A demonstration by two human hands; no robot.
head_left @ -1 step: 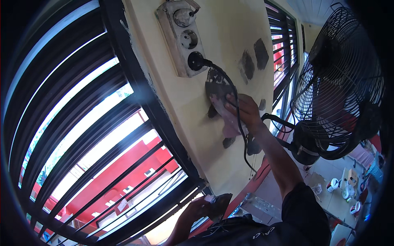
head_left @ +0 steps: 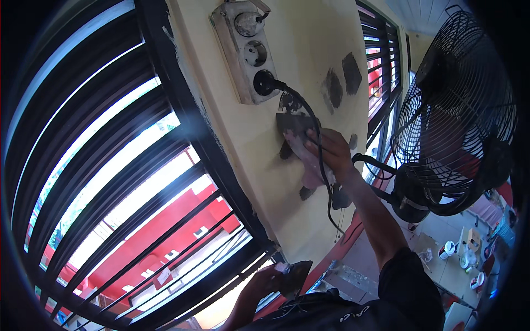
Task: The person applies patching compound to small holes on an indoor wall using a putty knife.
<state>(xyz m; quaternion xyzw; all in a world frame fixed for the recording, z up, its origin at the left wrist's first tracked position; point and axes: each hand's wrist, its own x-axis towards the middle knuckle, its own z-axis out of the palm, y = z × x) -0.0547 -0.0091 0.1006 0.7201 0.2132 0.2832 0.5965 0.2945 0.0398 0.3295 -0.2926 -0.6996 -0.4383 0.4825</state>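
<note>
My right hand (head_left: pixel 333 153) is closed around a putty knife with a dark flat blade (head_left: pixel 293 122) and a worn pinkish handle. Its blade lies against the cream wall (head_left: pixel 243 138), just below a dark, speckled patch (head_left: pixel 290 102) of filler. A black power cord (head_left: pixel 313 118) hangs in front of the blade and passes close by my fingers. Low in the view, my left hand (head_left: pixel 264 282) grips a second dark, flat-bladed putty knife (head_left: pixel 297 278), apart from the wall; part of its handle is hidden by my fingers.
Above the blade, a white socket strip (head_left: pixel 243 63) with a black plug is fixed to the wall. More grey patches (head_left: pixel 351 73) mark the wall. A dark louvred window (head_left: pixel 182 118) stands left, and a black wall fan (head_left: pixel 452 110) juts out right. Tubs (head_left: pixel 448 249) stand lower right.
The blade in my right hand sits very slightly lower on the wall, baring a bit more of the speckled patch. My left hand stays where it was.
</note>
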